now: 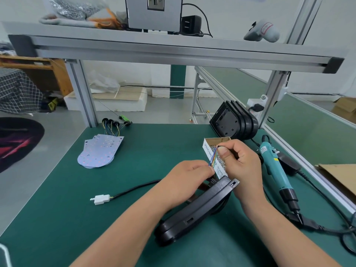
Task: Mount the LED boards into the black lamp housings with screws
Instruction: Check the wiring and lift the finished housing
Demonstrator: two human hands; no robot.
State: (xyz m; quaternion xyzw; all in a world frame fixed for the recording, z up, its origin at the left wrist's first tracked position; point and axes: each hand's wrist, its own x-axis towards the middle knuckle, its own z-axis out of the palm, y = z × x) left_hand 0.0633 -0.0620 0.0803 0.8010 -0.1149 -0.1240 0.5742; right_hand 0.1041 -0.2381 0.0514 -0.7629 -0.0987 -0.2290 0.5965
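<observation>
Right now the black lamp housing [194,214] stands tipped up on its edge on the green table [119,232], just in front of me, its outer side toward the camera. It is matt black, rounded at the near end and squared at the far end, with a small slotted tab at the far corner and another slot along its rim. My left hand [189,174] is curled at its upper edge, fingertips pinching a thin bundle of coloured wires [213,158] where they come up from behind the housing. My right hand [240,162] pinches the same bundle higher up between thumb and forefinger, so the wires run taut between both hands. Just behind them sits a small open cardboard box [207,149], printed on its side, filled with small silvery screws [221,163]. To the right lies a teal electric screwdriver [275,170]. A stack of black housings [235,122] leans at the back edge. Far left, a fanned pile of LED boards [100,151] lies flat, and nearer me a black cable [134,189] ends in a white connector [101,199].
</observation>
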